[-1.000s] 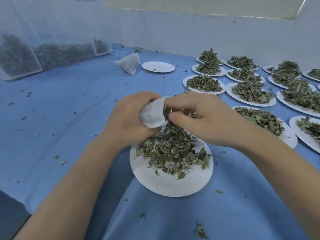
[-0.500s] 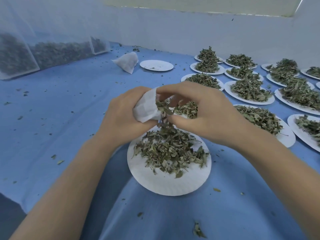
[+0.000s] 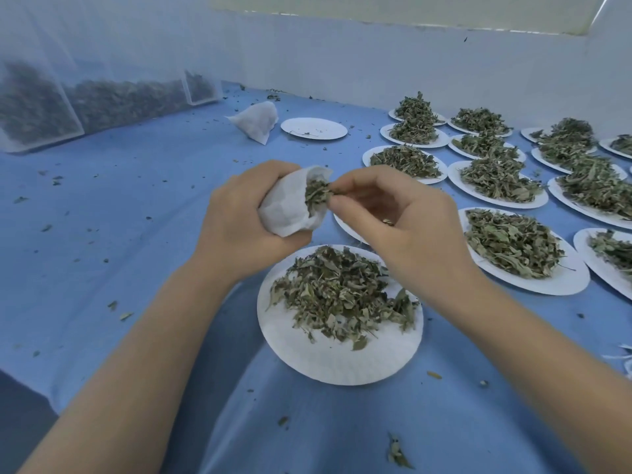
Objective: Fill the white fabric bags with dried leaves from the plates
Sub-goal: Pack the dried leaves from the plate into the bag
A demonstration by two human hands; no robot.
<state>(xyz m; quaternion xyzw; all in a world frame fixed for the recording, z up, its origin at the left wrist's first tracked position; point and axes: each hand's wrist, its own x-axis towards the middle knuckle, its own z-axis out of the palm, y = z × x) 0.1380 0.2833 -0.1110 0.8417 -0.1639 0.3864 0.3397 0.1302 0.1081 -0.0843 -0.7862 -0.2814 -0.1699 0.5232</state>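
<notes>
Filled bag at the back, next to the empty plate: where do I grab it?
Pinch the filled white bag at its narrow corner pointing left, coming from above left. The bulging body lies on its side on the blue cloth, and the empty plate crowds its right.

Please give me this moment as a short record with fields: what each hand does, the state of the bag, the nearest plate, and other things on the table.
left hand: grips the small white fabric bag, mouth facing right
right hand: pinches dried green leaves at the bag's mouth
bag state: open, leaves showing at the mouth
nearest white paper plate: below both hands, leaf pile on its far half
other plates: many, heaped with leaves, at right
far white bag: lies beside a nearly empty plate
surface: blue cloth, scattered crumbs
</notes>
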